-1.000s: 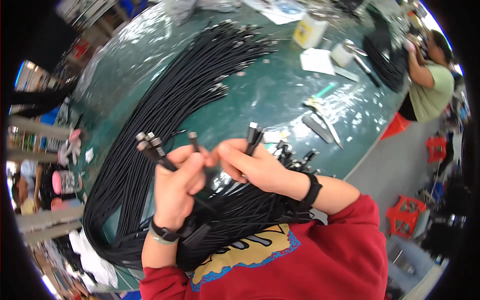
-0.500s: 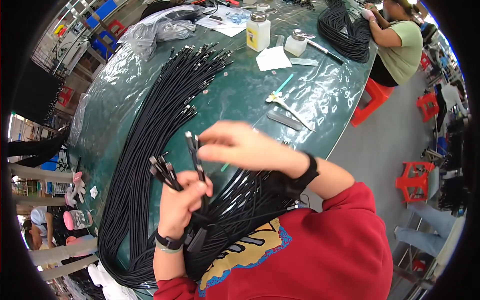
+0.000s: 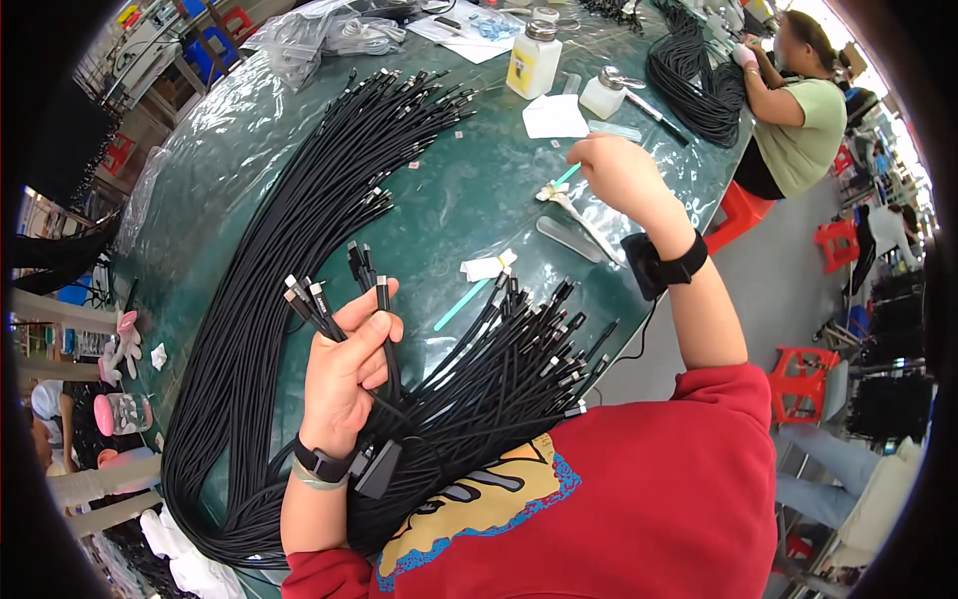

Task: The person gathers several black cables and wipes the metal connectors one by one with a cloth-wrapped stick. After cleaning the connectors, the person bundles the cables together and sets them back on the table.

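My left hand [image 3: 349, 364] is closed around several black cables [image 3: 324, 304], their plug ends sticking up past my fingers. My right hand [image 3: 621, 172] reaches out over the green table [image 3: 469, 190], fingers pinched on a small teal-handled swab [image 3: 567, 175] next to a white folded paper [image 3: 555, 117]. A black strap sits on my right wrist. A fan of loose black cable ends [image 3: 519, 349] lies between my arms. A long thick bundle of black cables [image 3: 299, 260] runs across the table to my left.
A yellow-labelled bottle [image 3: 532, 60] and a small white dispenser [image 3: 607, 93] stand at the far side. Metal tweezers [image 3: 569, 238] lie near my right arm. Another person [image 3: 793, 110] in a green shirt sits at the right with a cable bundle [image 3: 694, 80]. Red stools [image 3: 803, 379] stand on the floor.
My right hand has left the cables held by my left hand and moved out across the table to the swab. My left hand still holds its cables.
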`<state>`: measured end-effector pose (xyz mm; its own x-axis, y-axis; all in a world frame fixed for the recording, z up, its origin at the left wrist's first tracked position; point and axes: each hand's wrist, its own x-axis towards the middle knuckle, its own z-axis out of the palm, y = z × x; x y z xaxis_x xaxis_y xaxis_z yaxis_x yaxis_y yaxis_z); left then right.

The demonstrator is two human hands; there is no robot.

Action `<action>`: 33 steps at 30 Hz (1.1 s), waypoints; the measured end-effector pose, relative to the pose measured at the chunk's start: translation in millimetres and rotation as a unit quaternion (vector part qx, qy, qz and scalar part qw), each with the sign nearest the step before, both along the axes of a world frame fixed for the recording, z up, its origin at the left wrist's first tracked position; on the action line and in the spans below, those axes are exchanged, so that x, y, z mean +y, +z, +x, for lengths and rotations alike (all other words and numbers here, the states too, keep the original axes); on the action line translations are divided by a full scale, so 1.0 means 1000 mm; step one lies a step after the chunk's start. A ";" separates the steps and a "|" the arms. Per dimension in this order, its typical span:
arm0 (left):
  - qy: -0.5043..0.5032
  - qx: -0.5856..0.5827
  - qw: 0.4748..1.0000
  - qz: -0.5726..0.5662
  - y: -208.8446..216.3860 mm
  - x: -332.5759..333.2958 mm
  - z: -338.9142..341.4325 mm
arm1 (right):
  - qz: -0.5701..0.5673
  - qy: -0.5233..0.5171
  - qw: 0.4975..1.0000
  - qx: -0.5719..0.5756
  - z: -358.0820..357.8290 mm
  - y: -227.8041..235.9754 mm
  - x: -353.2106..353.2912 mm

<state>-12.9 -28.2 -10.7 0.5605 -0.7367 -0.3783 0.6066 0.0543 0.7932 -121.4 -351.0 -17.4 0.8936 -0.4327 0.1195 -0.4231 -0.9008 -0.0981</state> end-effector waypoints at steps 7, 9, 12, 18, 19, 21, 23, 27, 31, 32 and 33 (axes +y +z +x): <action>-0.003 0.044 0.999 -0.023 -0.004 0.001 0.004 | 0.030 -0.067 0.997 0.022 0.015 -0.020 0.001; 0.004 0.050 0.998 -0.024 -0.004 0.000 0.004 | 0.040 -0.143 0.987 0.059 0.023 -0.022 0.000; -0.011 0.066 0.997 -0.047 -0.003 0.000 0.003 | 0.263 -0.108 0.958 0.046 0.025 -0.029 -0.021; -0.011 0.087 0.995 -0.047 -0.007 0.000 0.005 | 0.483 -0.080 0.868 -0.085 0.027 -0.010 -0.002; -0.010 0.097 0.994 -0.051 -0.008 0.001 0.005 | 0.559 -0.027 0.818 -0.135 0.027 -0.002 0.009; -0.002 0.109 0.993 -0.049 -0.011 0.004 0.006 | 0.616 0.070 0.763 -0.183 0.031 0.016 0.058; -0.005 0.104 0.994 -0.039 -0.011 0.005 0.007 | 0.640 0.117 0.740 -0.170 0.037 0.029 0.100; -0.013 0.095 0.995 -0.017 -0.010 0.002 0.008 | 0.661 0.165 0.702 -0.207 0.051 0.019 0.135; -0.012 0.088 0.996 0.008 -0.010 0.000 0.007 | 0.550 0.245 0.754 -0.262 0.059 0.002 0.139; -0.012 0.086 0.996 0.013 -0.010 0.000 0.007 | 0.537 0.253 0.760 -0.264 0.060 -0.001 0.138; -0.012 0.089 0.996 0.019 -0.009 0.000 0.006 | 0.524 0.259 0.766 -0.266 0.060 -0.002 0.137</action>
<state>-6.4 -28.6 -20.2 0.4645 -0.7321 -0.4983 0.7386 0.0098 0.6741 -61.3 -214.0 -19.7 0.9230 -0.1436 0.3570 0.3170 -0.2420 -0.9170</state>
